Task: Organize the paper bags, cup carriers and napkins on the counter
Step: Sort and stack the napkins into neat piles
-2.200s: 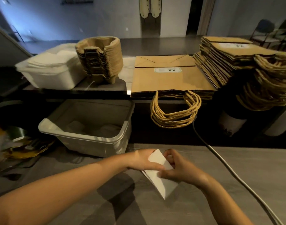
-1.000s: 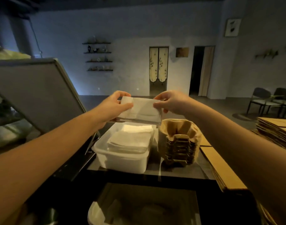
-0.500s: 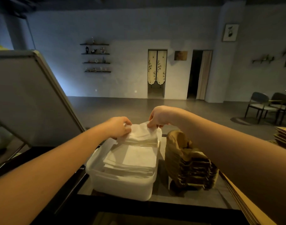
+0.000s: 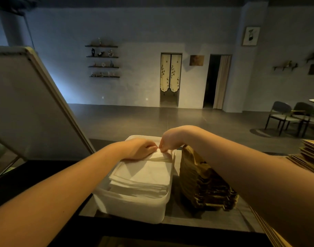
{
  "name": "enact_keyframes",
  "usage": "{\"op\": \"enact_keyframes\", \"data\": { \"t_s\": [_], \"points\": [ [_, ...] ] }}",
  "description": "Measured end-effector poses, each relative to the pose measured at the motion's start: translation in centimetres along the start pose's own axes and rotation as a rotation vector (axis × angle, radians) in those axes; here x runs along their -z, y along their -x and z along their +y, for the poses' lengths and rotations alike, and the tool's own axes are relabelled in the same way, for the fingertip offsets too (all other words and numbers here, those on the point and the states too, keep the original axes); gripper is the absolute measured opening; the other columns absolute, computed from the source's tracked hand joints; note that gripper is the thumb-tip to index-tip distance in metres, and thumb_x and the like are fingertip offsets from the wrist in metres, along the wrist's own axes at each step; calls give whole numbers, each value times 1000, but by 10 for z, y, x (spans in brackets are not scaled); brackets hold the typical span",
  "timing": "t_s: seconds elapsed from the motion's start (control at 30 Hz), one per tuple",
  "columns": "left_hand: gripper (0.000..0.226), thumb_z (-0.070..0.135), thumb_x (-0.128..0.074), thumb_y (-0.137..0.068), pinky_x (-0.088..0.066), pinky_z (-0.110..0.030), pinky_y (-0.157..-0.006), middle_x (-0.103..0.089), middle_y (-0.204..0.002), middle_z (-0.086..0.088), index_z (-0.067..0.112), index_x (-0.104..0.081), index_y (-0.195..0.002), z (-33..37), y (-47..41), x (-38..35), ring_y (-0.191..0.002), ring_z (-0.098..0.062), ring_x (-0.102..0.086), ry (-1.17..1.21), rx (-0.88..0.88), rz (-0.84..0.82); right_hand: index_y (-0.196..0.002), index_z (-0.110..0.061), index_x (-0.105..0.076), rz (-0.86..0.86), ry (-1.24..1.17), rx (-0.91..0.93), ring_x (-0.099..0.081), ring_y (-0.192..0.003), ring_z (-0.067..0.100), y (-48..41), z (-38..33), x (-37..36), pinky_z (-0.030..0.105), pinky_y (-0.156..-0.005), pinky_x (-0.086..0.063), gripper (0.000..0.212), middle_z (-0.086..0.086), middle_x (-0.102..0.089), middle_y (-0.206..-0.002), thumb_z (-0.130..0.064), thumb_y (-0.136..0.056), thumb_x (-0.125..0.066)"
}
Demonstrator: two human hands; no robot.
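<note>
Left hand (image 4: 140, 148), fingers curled, and right hand (image 4: 172, 139), fingertips pinched, both grip one folded napkin (image 4: 159, 157) atop the napkin stack (image 4: 143, 177) in a white tub (image 4: 134, 209) beneath them; cup carriers (image 4: 202, 184) stand just right of the right hand.

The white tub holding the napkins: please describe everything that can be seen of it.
The white tub is a rectangular plastic bin with rounded corners and a thick rim. It stands upright on the dark ledge, nearly full of stacked white napkins. At its far end the left hand and right hand pinch a folded napkin on the stack. Brown cup carriers stand close on its right; contact cannot be told.
</note>
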State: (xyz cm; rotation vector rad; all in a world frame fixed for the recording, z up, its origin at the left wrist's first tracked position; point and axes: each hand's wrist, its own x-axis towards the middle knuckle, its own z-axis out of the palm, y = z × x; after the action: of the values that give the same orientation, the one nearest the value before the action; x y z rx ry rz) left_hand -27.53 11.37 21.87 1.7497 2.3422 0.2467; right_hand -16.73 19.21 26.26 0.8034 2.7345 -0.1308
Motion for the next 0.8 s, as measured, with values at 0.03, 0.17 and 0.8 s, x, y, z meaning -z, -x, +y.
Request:
{"op": "enact_keyframes", "data": {
  "t_s": [0.03, 0.17, 0.8],
  "points": [
    [37, 35, -32, -101, -38, -31, -100, -56, -124, -3, 21, -53, -128, -1, 0, -1, -107, -17, -50, 6, -1, -20, -132, -4, -51, -1, 16, 4, -53, -115, 24, 0, 0, 0, 29, -97, -41, 39, 10, -56, -128, -23, -100, -43],
    [39, 40, -31, -100, -35, -36, -106, -54, -130, -1, 28, -49, -132, -6, 0, -4, -114, -17, -49, 39, -8, -82, -126, -1, -53, -36, 27, -4, -49, -95, 17, -2, -2, -3, 26, -86, -42, 36, 8, -53, -104, -24, -100, -40],
    [40, 38, -27, -101, -34, -35, -105, -50, -135, -3, 28, -46, -135, 5, 6, -5, -119, -22, -47, 47, 150, -58, -130, -6, -53, 109, 53, 36, -49, -102, 20, 9, 0, -2, 27, -92, -40, 36, 8, -56, -119, -22, -101, -40]
  ]
}}
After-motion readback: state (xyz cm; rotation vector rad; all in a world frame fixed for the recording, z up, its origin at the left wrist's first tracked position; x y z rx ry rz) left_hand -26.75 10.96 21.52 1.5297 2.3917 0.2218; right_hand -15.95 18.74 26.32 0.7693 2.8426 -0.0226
